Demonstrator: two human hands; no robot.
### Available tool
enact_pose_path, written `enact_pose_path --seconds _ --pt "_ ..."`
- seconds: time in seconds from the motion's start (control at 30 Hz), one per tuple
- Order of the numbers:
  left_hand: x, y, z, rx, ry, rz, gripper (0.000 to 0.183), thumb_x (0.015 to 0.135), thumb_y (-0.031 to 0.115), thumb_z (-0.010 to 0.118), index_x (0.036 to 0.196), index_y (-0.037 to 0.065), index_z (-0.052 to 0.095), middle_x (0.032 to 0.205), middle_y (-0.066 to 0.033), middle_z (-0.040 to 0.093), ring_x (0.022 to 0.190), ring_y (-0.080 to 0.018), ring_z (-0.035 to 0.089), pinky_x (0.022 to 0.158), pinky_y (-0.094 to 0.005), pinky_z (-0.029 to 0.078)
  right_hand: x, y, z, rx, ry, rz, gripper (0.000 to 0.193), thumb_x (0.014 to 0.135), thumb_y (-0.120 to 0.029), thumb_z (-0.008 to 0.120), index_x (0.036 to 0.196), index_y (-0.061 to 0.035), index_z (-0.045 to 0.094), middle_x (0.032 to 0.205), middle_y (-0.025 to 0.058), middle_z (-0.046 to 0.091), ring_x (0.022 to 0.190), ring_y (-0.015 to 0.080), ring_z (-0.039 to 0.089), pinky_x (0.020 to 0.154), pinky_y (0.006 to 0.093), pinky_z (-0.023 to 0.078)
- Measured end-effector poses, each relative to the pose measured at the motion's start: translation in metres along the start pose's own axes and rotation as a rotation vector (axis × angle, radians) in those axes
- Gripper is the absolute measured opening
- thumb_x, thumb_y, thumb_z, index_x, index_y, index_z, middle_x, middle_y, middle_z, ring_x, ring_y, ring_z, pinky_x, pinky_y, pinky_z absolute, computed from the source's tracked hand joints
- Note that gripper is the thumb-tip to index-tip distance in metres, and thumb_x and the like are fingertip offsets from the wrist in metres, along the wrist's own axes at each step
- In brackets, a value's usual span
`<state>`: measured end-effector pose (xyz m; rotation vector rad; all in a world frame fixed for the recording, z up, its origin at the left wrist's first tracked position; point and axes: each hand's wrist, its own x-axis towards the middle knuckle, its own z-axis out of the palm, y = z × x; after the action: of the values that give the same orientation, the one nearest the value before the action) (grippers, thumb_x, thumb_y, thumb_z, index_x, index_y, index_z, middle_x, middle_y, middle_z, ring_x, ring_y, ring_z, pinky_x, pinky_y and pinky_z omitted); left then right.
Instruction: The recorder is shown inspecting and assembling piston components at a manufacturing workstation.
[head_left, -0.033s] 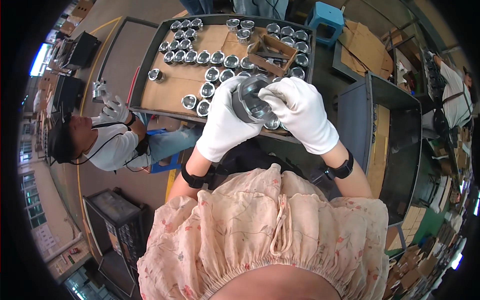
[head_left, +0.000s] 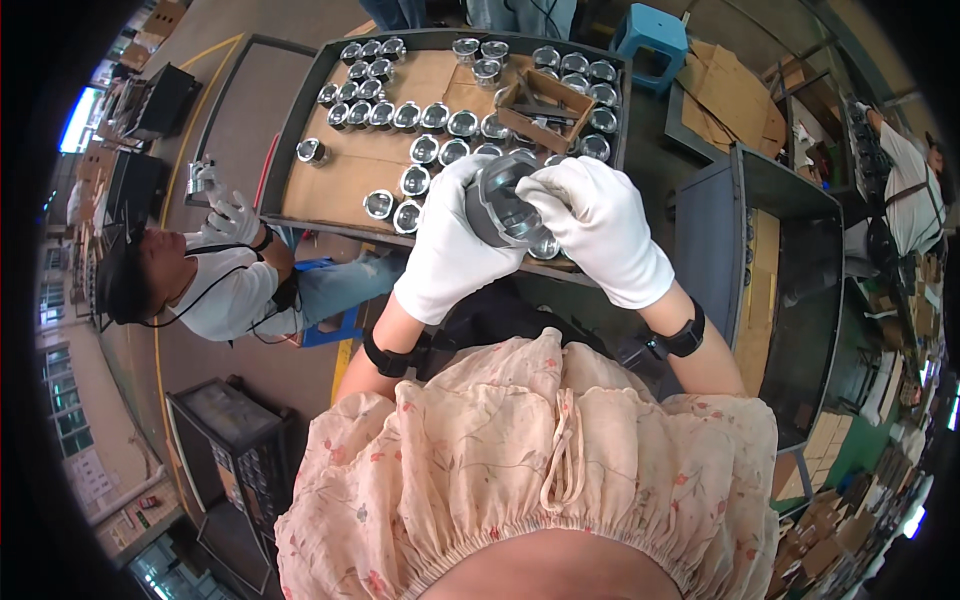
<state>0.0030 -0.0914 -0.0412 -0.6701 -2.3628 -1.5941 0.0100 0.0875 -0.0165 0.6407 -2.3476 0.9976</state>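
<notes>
A grey metal piston [head_left: 503, 200] is held up in front of me, over the near edge of the cart. My white-gloved left hand [head_left: 447, 240] wraps round its side from the left. My gloved right hand [head_left: 592, 215] is closed, thumb and fingertips pinched together at the piston's right side, by its hollow. Whatever those fingertips pinch, if anything, is hidden. Below and beyond my hands, several more pistons [head_left: 415, 180] stand in rows on a brown cardboard sheet [head_left: 335, 182].
The cardboard lies in a dark metal cart [head_left: 300, 115]. A small cardboard box [head_left: 540, 130] with dark tools sits among the pistons. A co-worker [head_left: 220, 285] sits at left, holding up a metal part. At right are a grey metal bin [head_left: 715, 235] and a blue stool [head_left: 652, 42].
</notes>
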Motion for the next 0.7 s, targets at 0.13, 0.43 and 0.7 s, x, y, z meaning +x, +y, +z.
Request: enact_pose_path --seconds 0.13,0.43,0.7 --pt "-0.001 -0.001 0.004 0.072 0.005 0.066 0.065 0.060 0.011 0.081 0.117 0.002 0.050 0.107 -0.0153 0.061 0.101 -0.0288 0.061 0.089 -0.0356 0.048 -0.008 -0.005 0.014 0.006 0.096 0.050 0.011 0.082 -0.016 0.070 0.079 -0.0077 0.063 0.070 0.0068 0.062 0.066 0.0268 0.060 0.062 0.0363 0.048" --pt "0.003 0.001 0.001 0.090 -0.028 0.066 0.068 0.059 0.011 0.081 0.119 0.002 0.049 0.113 -0.0159 0.059 0.104 -0.0301 0.060 0.091 -0.0371 0.048 -0.007 -0.017 0.001 0.301 0.190 0.435 0.010 0.086 -0.010 0.068 0.087 0.0007 0.067 0.070 0.0112 0.068 0.066 0.0207 0.068 0.060 0.0288 0.052" --pt "0.007 -0.014 -0.001 0.005 -0.080 -0.051 0.072 0.058 0.008 0.080 0.122 0.002 0.047 0.116 -0.0157 0.057 0.109 -0.0297 0.057 0.094 -0.0365 0.045 0.008 0.049 -0.017 0.651 0.525 0.581 0.019 0.098 -0.016 0.055 0.106 0.0005 0.061 0.087 0.0014 0.066 0.066 0.0027 0.050 0.061 0.0181 0.043"
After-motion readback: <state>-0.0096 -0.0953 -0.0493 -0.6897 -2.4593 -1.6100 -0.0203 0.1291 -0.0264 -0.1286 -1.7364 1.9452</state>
